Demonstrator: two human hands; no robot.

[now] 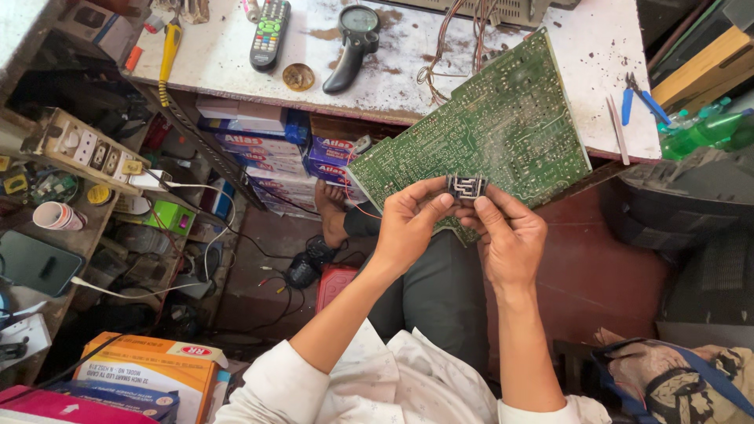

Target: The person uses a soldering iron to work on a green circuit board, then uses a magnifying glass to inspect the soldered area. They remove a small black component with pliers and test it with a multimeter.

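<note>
A large green circuit board is held up over my lap, solder side toward me, tilted with one corner over the workbench. My left hand grips its lower edge with the thumb pressing near a small dark square component. On the other side of that component my right hand holds the same edge, its fingertips touching the part. Thin red wires trail from the board's underside. Both forearms come out of white sleeves.
The stained white workbench carries a remote control, a black handled gauge tool, a round tin lid, wires, tweezers and blue-handled cutters. Stacked boxes sit underneath. Shelves with a power strip stand at left.
</note>
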